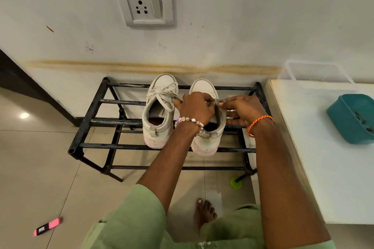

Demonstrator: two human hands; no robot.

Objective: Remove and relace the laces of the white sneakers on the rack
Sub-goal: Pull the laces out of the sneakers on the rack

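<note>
Head view. Left hand (195,108): fingers curled, pinching the lace (219,100) over the right sneaker (205,143). Right hand (243,110): fingertips nip the same lace, remaining fingers loosely extended beside the shoe. Left of both hands: left sneaker (159,111), fully laced. Both on the rack (89,119). Judged: right sneaker under way, lacing hidden; left untouched.

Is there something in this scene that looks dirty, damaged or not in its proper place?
Yes. A long brownish stain runs across the wall just above the rack. A pink and black object lies loose on the floor tiles at lower left. Both white sneakers have pinkish, soiled soles at the heel.
</note>
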